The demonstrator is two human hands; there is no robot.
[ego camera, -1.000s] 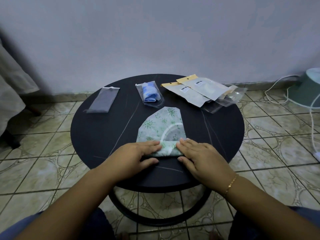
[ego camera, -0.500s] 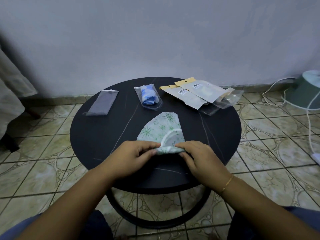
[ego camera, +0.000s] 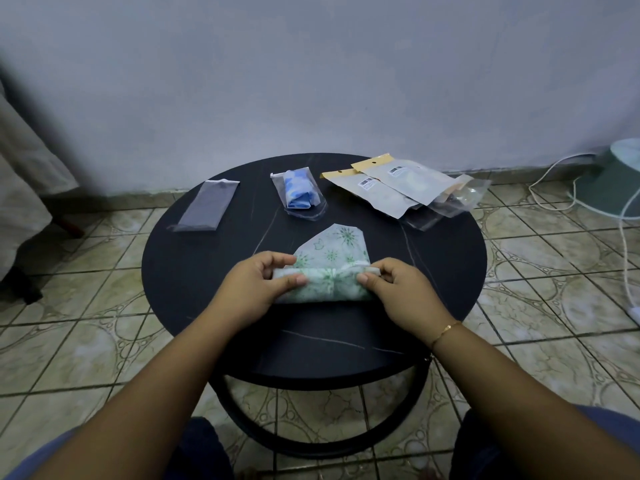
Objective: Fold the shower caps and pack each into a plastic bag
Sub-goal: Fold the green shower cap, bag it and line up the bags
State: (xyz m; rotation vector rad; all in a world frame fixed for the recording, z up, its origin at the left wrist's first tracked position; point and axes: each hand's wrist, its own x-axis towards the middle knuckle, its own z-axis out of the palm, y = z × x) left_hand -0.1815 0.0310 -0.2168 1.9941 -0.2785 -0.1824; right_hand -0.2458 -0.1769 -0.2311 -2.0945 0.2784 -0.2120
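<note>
- The left hand point(ego camera: 258, 287) and the right hand point(ego camera: 394, 292) are each pinching one end of the green-patterned white shower cap point(ego camera: 329, 268), thumbs on the near face and fingers curled over the top of the rolled part
- The cap is lying near the middle of the round black worktop point(ego camera: 194, 271), toward its near edge; its near portion is bunched into a roll between the hands, while the far portion is lying flat and pointing at the far edge
- Judging by this, the second cap is mid-fold, with more rolling and the bagging yet to come
- One blue-and-white folded cap is already sitting inside a clear plastic bag point(ego camera: 299, 194) near the far edge, so one unit looks finished
- An empty clear flat bag point(ego camera: 207, 204) is waiting toward the far left edge, probably for the green cap
- A pile of yellow-topped retail packets and clear bags point(ego camera: 405, 187) is lying at the far right edge; barcode stickers are showing on two, though their print is too small to read; whether they hold more caps cannot be told
</note>
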